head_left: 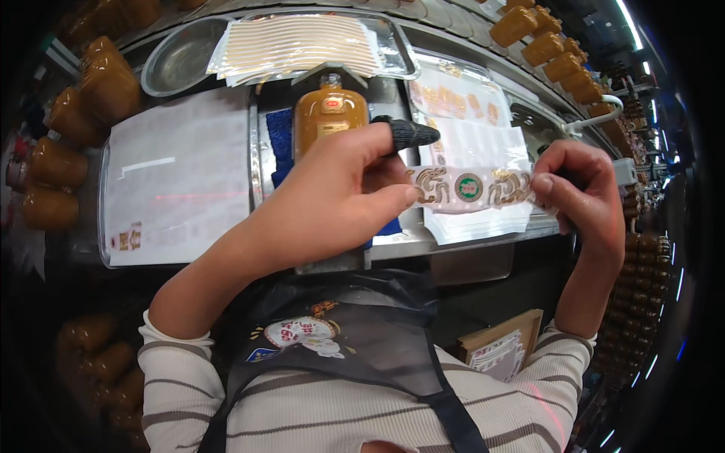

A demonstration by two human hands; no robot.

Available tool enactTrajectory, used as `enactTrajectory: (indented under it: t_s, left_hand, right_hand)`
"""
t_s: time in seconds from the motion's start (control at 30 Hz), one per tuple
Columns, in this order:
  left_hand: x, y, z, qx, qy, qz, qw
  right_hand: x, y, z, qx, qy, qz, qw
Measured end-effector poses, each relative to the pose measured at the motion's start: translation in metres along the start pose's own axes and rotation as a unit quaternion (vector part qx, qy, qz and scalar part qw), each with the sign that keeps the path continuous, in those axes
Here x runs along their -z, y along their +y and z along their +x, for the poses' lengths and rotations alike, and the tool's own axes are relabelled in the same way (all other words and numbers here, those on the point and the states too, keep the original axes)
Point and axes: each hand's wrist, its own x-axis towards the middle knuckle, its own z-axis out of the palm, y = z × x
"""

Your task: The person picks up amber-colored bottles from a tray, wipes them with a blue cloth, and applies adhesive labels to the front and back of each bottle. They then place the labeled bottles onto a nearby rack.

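White flat strip with gold and green patterning (pixel 469 189) is spanning the frame's centre right. The left hand (pixel 349 179) is holding 1 end under its thumb, its index finger in a black ribbed cover (pixel 414 135) extending apart; the right hand (pixel 589 192) is pinching the other, fingertips closed. Light, even tension is probably preventing creases.

The lower part of the squarish amber-brown glass bottle (pixel 332 106) is hidden behind the bare left hand (pixel 343 181). Right of the bottle, the white paper strip with gold patterns (pixel 470 188) has its ends covered by that hand and the bare right hand (pixel 587 196). The crumpled blue cloth (pixel 280 140), left of the bottle, shows only partly. Well right of the bottle, rows of brown containers (pixel 642 279) blur together.
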Motion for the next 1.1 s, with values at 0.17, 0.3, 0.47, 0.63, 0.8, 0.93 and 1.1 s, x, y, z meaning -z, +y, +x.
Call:
enactTrajectory:
  t_s: [0.17, 0.3, 0.47, 0.63, 0.8, 0.93, 1.1]
  left_hand:
    - [0.033, -0.030, -0.078, 0.117, 0.120, -0.042, 0.985]
    - [0.051, -0.061, -0.088, 0.101, 0.210, -0.074, 0.970]
    - [0.057, -0.078, -0.079, 0.079, 0.227, -0.078, 0.967]
    - [0.053, -0.079, -0.077, 0.063, 0.256, -0.084, 0.961]
    - [0.049, -0.068, -0.085, 0.059, 0.250, -0.090, 0.962]
    - [0.042, -0.058, -0.090, 0.052, 0.245, -0.104, 0.963]
    - [0.037, -0.044, -0.103, 0.056, 0.238, -0.129, 0.961]
  right_hand:
    - [-0.083, 0.051, 0.012, -0.062, -0.086, 0.160, 0.981]
    - [-0.121, 0.071, 0.037, -0.046, -0.099, 0.199, 0.974]
    - [-0.136, 0.092, 0.053, -0.012, -0.075, 0.181, 0.981]
    - [-0.137, 0.098, 0.058, -0.017, -0.071, 0.186, 0.980]
    - [-0.135, 0.099, 0.056, -0.029, -0.076, 0.231, 0.970]
    - [-0.129, 0.095, 0.051, -0.031, -0.053, 0.230, 0.971]
    - [-0.121, 0.088, 0.033, -0.028, -0.091, 0.243, 0.965]
